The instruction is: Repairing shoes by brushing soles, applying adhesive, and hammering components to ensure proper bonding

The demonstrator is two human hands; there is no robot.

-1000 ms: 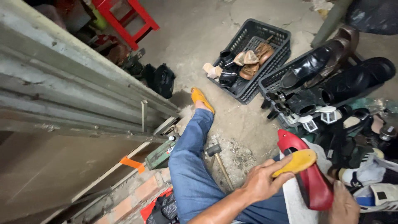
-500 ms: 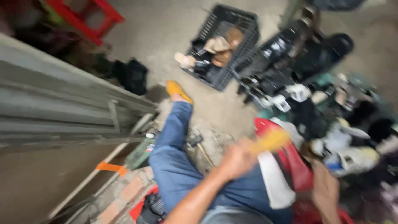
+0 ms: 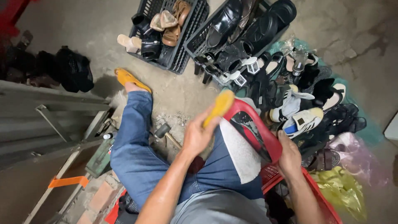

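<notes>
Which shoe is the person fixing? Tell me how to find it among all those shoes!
Start at the big pile of shoes on the floor, then look nearer, to the person's lap in blue jeans. There the right hand grips a shoe resting over a white cloth, while the left hand holds a yellow brush against it. It is the only glossy red one, and the only one being held.

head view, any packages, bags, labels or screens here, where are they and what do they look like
No screens, signs or labels that can be made out.
yellow plastic bag: crumpled, lower right on the floor beside the red basket.
pink plastic bag: translucent, just above the yellow one.
black bag: soft, upper left on the floor.
</notes>
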